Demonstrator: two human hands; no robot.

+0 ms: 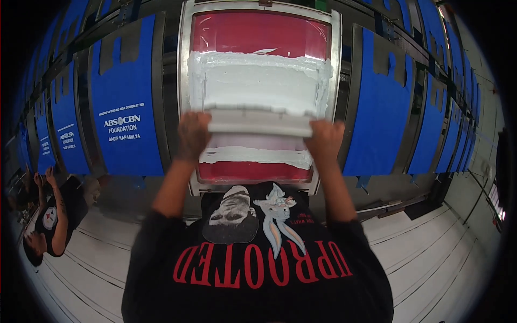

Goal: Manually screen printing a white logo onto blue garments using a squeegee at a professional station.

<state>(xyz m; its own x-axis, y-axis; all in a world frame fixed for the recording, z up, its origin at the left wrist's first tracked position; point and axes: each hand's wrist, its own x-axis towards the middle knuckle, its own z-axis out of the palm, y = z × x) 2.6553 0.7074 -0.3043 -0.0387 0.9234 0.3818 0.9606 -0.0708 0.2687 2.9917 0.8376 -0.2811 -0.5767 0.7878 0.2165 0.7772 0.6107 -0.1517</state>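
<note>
Both my hands grip a wide squeegee, one at each end, and its far edge is blurred by motion. My left hand is closed round the left end, my right hand round the right end. The squeegee lies across a screen printing frame with a metal rim and red margins. Thick white ink covers much of the mesh beyond the squeegee, and a band of it lies on the near side. Whatever is under the screen is hidden.
Blue bag-shaped pieces lie on dark boards in rows to both sides. One blue piece at left carries white print. At far left another person reaches toward a blue piece. White flooring with dark lines spreads behind me.
</note>
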